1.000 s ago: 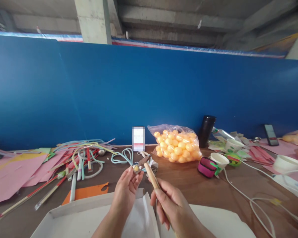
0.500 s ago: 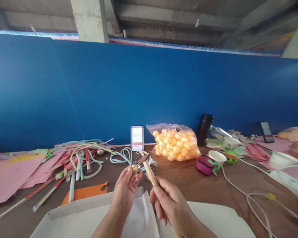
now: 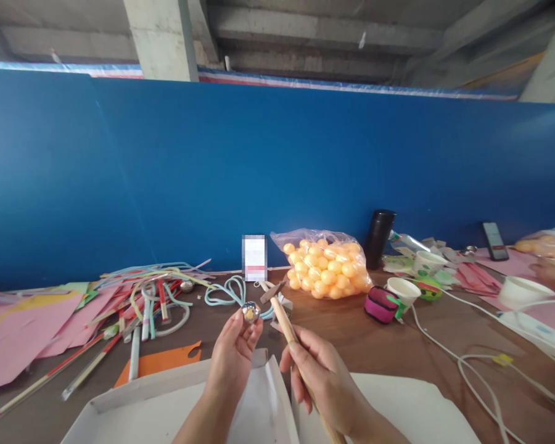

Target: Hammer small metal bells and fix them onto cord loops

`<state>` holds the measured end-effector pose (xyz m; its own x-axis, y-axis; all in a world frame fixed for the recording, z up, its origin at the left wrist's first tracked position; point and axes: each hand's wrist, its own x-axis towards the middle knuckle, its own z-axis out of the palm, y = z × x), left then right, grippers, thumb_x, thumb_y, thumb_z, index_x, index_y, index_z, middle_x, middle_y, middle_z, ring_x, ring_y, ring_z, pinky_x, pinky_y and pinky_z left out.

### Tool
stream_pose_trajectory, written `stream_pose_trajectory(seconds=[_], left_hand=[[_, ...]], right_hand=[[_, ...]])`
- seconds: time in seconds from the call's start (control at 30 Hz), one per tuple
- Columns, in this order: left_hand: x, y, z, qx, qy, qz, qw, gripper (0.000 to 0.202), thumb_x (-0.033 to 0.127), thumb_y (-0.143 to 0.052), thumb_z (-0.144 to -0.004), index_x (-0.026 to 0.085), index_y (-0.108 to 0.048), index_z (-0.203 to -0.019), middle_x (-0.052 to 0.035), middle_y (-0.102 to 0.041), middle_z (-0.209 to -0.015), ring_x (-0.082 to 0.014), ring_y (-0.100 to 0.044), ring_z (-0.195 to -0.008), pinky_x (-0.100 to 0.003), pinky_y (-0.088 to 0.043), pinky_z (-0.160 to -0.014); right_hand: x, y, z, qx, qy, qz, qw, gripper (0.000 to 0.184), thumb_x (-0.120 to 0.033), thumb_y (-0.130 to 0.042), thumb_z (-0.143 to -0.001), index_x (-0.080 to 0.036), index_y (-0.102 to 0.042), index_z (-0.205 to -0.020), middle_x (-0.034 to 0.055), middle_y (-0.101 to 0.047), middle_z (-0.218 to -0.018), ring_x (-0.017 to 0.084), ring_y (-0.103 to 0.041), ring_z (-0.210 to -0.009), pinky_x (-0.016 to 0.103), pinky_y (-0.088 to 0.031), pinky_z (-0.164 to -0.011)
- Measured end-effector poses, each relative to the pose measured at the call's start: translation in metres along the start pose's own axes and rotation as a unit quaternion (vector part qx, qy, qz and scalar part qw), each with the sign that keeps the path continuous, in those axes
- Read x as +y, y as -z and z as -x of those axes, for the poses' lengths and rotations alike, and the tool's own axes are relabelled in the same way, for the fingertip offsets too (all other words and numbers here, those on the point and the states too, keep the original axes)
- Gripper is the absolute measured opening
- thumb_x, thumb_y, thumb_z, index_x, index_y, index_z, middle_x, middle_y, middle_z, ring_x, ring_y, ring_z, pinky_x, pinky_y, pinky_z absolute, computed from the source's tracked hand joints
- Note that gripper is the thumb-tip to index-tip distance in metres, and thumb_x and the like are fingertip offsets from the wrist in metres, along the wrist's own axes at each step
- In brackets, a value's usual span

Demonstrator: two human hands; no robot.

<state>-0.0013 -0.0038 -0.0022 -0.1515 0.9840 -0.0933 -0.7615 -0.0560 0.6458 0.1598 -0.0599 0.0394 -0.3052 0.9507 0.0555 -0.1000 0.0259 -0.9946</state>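
Note:
Between the thumb and fingers of my left hand (image 3: 235, 345) is a shiny silver ball (image 3: 250, 312) with a yellowish patch on its face. My right hand (image 3: 315, 370) is wrapped round the wooden handle of a hammer (image 3: 284, 320). The hammer's dark, rusty head (image 3: 272, 293) is raised just right of the ball, with a small gap between them. Below both hands lies an open white box (image 3: 134, 404), partly hidden by my forearms.
A clear bag of orange balls (image 3: 326, 265) rests behind my right hand. Cords, sticks and pink paper (image 3: 23, 336) crowd the left. A black bottle (image 3: 380, 239), a paper cup (image 3: 403, 291), a magenta pouch (image 3: 381, 305) and a white cable (image 3: 444, 351) occupy the right. A blue partition (image 3: 259, 160) stands behind.
The hammer head has shifted slightly right and up, away from the silver ball. My left hand keeps its hold, with the ball a touch further left. The view has turned slightly.

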Motion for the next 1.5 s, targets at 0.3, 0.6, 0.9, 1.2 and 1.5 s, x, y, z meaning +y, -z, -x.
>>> stream_pose_trajectory(seconds=[0.3,0.6,0.9,1.2,1.5], left_hand=[[0.0005,-0.0010,0.0008,-0.005,-0.001,0.003,1.000,0.009,0.018,-0.064,-0.076,0.012,-0.062,-0.083,-0.0080,-0.067,-0.085,-0.0150,-0.065,-0.076,-0.027,-0.054,-0.076],[0.0029,-0.0040,0.0034,-0.001,0.004,0.006,1.000,0.008,0.017,-0.063,-0.076,0.013,-0.061,-0.082,-0.0070,-0.067,-0.083,-0.0144,-0.065,-0.075,-0.025,-0.054,-0.075],[0.0021,-0.0015,0.0017,-0.016,-0.001,-0.002,1.000,0.011,0.018,-0.066,-0.073,0.013,-0.062,-0.083,-0.0064,-0.067,-0.083,-0.0141,-0.065,-0.076,-0.025,-0.054,-0.074],[0.0031,-0.0027,0.0034,-0.013,-0.004,-0.002,1.000,0.009,0.018,-0.064,-0.075,0.013,-0.062,-0.082,-0.0054,-0.066,-0.081,-0.0127,-0.064,-0.073,-0.025,-0.054,-0.075],[0.0031,-0.0024,0.0026,-0.007,-0.005,-0.004,1.000,0.011,0.019,-0.064,-0.075,0.014,-0.062,-0.084,-0.0057,-0.066,-0.079,-0.0137,-0.064,-0.072,-0.025,-0.054,-0.071]], right_hand=[[-0.0027,-0.0079,0.0027,-0.003,-0.001,0.028,1.000,0.036,-0.047,-0.045,-0.088,-0.015,-0.055,-0.101,0.0001,-0.057,-0.072,0.003,-0.041,-0.036,0.014,-0.028,-0.031],[-0.0032,-0.0082,0.0019,-0.010,-0.005,0.039,0.999,0.039,-0.050,-0.045,-0.087,-0.014,-0.056,-0.098,0.0008,-0.058,-0.071,0.003,-0.040,-0.035,0.014,-0.028,-0.030],[-0.0027,-0.0074,0.0010,-0.008,-0.008,0.045,0.999,0.038,-0.048,-0.046,-0.086,-0.014,-0.056,-0.099,0.0006,-0.058,-0.072,0.002,-0.042,-0.035,0.014,-0.029,-0.031],[-0.0023,-0.0080,0.0003,-0.002,-0.015,0.048,0.999,0.038,-0.048,-0.046,-0.086,-0.014,-0.057,-0.099,0.0013,-0.059,-0.074,0.003,-0.044,-0.036,0.014,-0.029,-0.031],[0.0048,-0.0034,-0.0011,-0.024,-0.009,0.037,0.999,0.039,-0.048,-0.042,-0.088,-0.014,-0.056,-0.101,0.0023,-0.060,-0.076,0.003,-0.045,-0.038,0.014,-0.031,-0.032]])
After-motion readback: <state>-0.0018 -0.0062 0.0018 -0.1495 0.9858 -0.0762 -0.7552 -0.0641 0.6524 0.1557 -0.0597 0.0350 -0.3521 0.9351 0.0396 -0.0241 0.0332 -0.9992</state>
